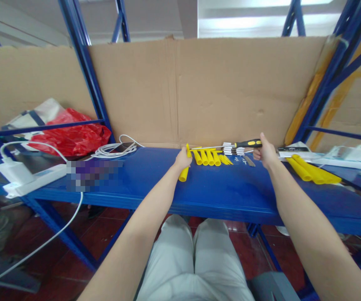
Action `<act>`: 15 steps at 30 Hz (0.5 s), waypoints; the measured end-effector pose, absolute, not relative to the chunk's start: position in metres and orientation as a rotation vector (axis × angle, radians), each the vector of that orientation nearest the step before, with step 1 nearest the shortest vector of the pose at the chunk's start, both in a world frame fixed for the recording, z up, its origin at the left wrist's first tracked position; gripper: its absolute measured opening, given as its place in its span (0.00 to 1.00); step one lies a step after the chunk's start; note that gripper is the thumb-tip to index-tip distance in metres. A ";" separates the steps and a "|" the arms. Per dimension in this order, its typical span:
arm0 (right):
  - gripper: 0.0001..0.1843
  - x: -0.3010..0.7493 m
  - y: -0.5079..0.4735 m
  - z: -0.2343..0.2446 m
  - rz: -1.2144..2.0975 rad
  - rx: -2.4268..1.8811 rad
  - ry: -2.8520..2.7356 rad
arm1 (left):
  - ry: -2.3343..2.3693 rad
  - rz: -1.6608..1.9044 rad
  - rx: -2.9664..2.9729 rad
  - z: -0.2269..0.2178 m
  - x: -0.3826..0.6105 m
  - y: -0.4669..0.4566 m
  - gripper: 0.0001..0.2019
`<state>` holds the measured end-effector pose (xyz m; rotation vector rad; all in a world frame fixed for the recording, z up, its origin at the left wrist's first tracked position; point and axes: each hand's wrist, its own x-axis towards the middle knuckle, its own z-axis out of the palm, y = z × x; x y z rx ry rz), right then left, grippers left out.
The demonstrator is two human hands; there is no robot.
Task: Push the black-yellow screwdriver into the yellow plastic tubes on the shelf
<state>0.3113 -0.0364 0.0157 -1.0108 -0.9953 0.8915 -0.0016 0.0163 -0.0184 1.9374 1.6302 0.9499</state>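
At 3 o'clock, the screwdriver (238, 144) has a shiny metal shaft (208, 147) and plastic-looking handle (248, 143); at 6, the yellow tube (183, 174) looks smooth plastic. Cardboard (218, 88) at 12 is matt; the red bag (73, 133) at 9, glossy, crinkled plastic.

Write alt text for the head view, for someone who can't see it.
A person's left hand holds a yellow tube at a blue worktop while the right hand grips a screwdriver, its shaft pointing toward the tube. More yellow pieces lie between the hands; cardboard stands behind.
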 end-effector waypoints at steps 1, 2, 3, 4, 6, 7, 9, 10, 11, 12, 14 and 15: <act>0.28 0.311 -0.037 0.016 0.876 -1.014 -0.981 | 1.630 0.955 1.938 -0.018 -0.001 0.016 0.22; 0.27 0.310 -0.038 0.017 0.873 -1.013 -0.973 | 1.629 0.961 1.939 -0.018 -0.001 0.015 0.22; 0.26 0.308 -0.040 0.019 0.887 -1.007 -0.971 | 1.627 0.965 1.941 -0.018 -0.001 0.015 0.22; 0.24 0.306 -0.043 0.021 0.908 -0.996 -0.971 | 1.624 0.966 1.941 -0.018 -0.001 0.015 0.22; 0.20 0.302 -0.049 0.025 0.951 -0.965 -0.980 | 1.618 0.965 1.940 -0.018 -0.001 0.015 0.22; 0.19 0.301 -0.051 0.027 0.967 -0.950 -0.989 | 1.616 0.963 1.938 -0.018 -0.001 0.015 0.22; 0.18 0.300 -0.054 0.028 0.981 -0.937 -1.006 | 1.617 0.962 1.933 -0.018 -0.001 0.015 0.21; 0.20 0.300 -0.054 0.028 0.986 -0.949 -1.012 | 1.620 0.964 1.931 -0.018 -0.001 0.016 0.22; 0.21 0.301 -0.053 0.027 0.988 -0.973 -1.011 | 1.623 0.966 1.930 -0.018 -0.001 0.016 0.22; 0.24 0.302 -0.052 0.025 0.987 -1.006 -1.003 | 1.624 0.968 1.929 -0.018 -0.001 0.016 0.22; 0.27 0.304 -0.049 0.023 0.973 -1.059 -0.973 | 1.626 0.967 1.928 -0.018 -0.001 0.015 0.22; 0.28 0.304 -0.048 0.023 0.962 -1.067 -0.962 | 1.626 0.965 1.928 -0.018 -0.001 0.015 0.22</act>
